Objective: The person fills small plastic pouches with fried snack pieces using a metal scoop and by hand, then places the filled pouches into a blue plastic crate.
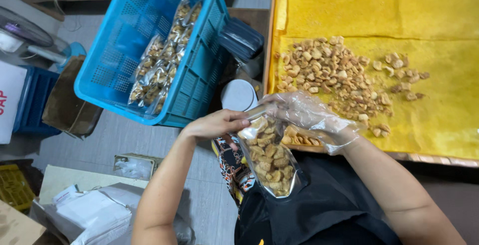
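My left hand pinches the top left edge of a clear plastic pouch filled with golden fried snack pieces. My right hand, in a loose clear plastic glove, holds the pouch's mouth from the right. The pouch hangs over my lap and dark apron. Just beyond my right hand, a heap of loose snack pieces lies on yellow paper lining a wooden tray.
A blue plastic crate at the upper left holds several filled pouches. A round white lid and stacked dark containers sit between crate and tray. Boxes, white bags and a yellow crate lie on the floor at left.
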